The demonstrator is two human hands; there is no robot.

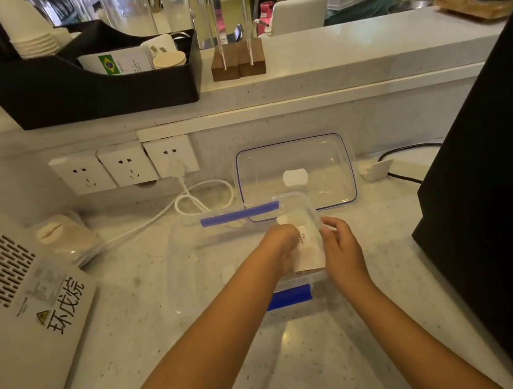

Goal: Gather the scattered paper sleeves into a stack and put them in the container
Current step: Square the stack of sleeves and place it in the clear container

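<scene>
A clear plastic container (185, 258) with blue side clips lies on the marble counter in the middle of the head view. Inside its right end stands a stack of white paper sleeves (310, 249) with small print on the top one. My left hand (284, 246) reaches into the container and grips the left side of the stack. My right hand (339, 245) presses against the stack's right side, at the container's right wall. The lower part of the stack is hidden behind my hands.
The container's clear lid (295, 175) with blue trim leans against the back wall. A white appliance (7, 298) stands at the left, a black machine (497, 191) at the right. A white cable (196, 200) and a bag of lids (65, 236) lie behind the container.
</scene>
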